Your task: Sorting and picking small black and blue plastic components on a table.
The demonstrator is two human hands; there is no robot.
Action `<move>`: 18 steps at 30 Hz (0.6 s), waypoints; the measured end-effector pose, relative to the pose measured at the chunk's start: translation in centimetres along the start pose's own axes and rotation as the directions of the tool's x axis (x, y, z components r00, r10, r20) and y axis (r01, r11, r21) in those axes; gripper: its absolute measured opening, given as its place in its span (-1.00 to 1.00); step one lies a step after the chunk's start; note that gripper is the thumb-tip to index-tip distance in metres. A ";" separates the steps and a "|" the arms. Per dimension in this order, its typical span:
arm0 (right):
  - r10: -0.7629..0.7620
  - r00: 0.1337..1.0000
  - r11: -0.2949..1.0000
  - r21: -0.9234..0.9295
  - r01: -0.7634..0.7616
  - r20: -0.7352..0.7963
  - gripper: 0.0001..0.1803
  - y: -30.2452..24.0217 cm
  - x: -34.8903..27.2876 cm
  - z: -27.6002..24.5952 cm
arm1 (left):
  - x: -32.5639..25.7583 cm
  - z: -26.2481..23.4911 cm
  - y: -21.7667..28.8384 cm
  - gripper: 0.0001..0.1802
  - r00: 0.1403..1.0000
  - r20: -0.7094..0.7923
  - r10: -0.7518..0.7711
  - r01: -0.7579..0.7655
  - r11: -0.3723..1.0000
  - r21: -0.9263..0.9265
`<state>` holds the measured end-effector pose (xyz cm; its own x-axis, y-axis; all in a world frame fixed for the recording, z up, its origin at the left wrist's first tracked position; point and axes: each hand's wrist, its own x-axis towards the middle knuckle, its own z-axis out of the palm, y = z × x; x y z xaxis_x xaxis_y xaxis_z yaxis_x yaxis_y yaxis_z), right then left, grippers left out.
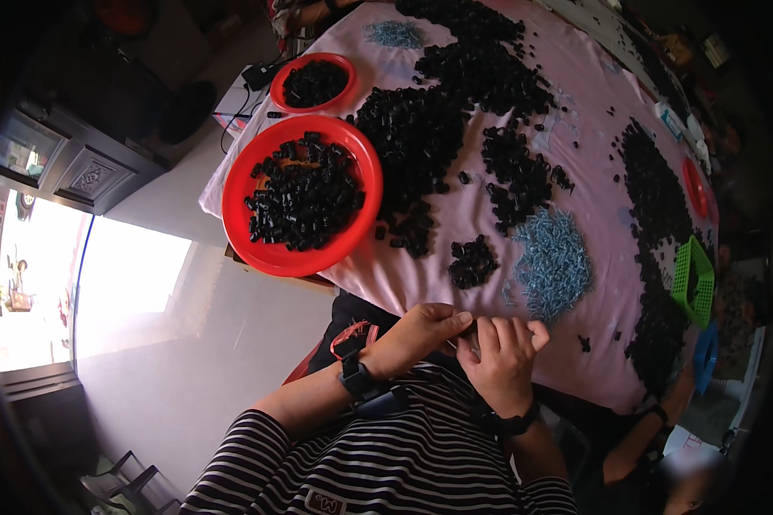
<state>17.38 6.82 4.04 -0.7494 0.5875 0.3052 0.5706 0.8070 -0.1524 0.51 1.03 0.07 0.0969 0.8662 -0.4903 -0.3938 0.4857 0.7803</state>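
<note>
My left hand (423,334) and my right hand (503,359) meet in front of my body at the table's near edge. The left thumb and fingers are pinched together. The right fingers are curled in beside them. Whatever they hold is too small or too hidden to name. Just beyond my hands lies a small heap of black plastic pieces (472,263). To its right is a heap of thin, bluish metal pieces that look like screws (555,268). At the left edge stands a large red basin (294,263) with many short black pieces in it.
A pink cloth (421,287) covers the table. A smaller red basin (352,73), large black heaps (412,129) and another bluish heap (394,34) lie farther off. On the right are a green basket (694,279) and another person's arm (661,421).
</note>
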 end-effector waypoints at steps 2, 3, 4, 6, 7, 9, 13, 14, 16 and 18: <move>0.009 1.000 1.000 -0.006 -0.009 -0.028 -0.58 0.1 0.0 0.2 | -0.5 0.1 0.8 -0.50 1.000 0.013 -0.008 0.009 0.997 -0.074; 0.010 0.999 1.000 -0.003 -0.010 -0.050 -0.58 0.2 0.0 0.2 | -0.7 0.0 1.2 -0.47 0.999 0.025 -0.041 0.042 0.999 -0.027; 0.010 0.997 1.000 -0.001 -0.010 -0.072 -0.58 0.2 0.0 0.3 | -0.8 -0.1 1.3 -0.45 0.997 0.034 -0.074 0.074 0.997 0.020; 0.004 0.997 1.000 0.011 -0.003 -0.071 -0.59 0.2 -0.2 0.5 | -0.7 -0.3 0.7 -0.46 0.995 0.066 -0.072 0.072 0.997 0.001; -0.003 0.998 1.000 0.021 0.004 -0.069 -0.60 0.2 -0.3 0.6 | -0.5 -0.4 0.2 -0.46 0.993 0.098 -0.068 0.070 0.997 -0.019; -0.005 0.997 1.000 0.025 0.007 -0.081 -0.62 0.1 -0.3 0.7 | -0.3 -0.7 -0.5 -0.48 0.993 0.105 -0.053 0.058 0.997 -0.045; -0.029 0.995 0.999 0.027 0.032 -0.096 -0.72 0.1 -0.6 0.9 | -0.3 -0.5 -0.5 -0.54 0.992 0.115 -0.042 0.060 0.987 -0.151; -0.026 0.995 0.999 0.026 0.028 -0.096 -0.72 0.1 -0.7 1.0 | -0.3 -0.4 -0.5 -0.54 0.992 0.117 -0.044 0.062 0.987 -0.151; -0.032 0.994 0.998 0.052 0.038 -0.103 -0.74 0.1 -0.7 1.0 | -0.3 -0.3 -0.3 -0.57 0.990 0.135 -0.039 0.063 0.982 -0.176; -0.018 0.996 0.999 0.040 0.022 -0.089 -0.73 0.1 -1.2 1.1 | -0.2 -0.3 -0.4 -0.58 0.988 0.146 -0.053 0.079 0.981 -0.178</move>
<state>17.93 6.24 2.60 -0.7271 0.5650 0.3900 0.5402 0.8214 -0.1828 0.33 0.62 -0.23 0.2500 0.8471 -0.4690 -0.5413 0.5239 0.6577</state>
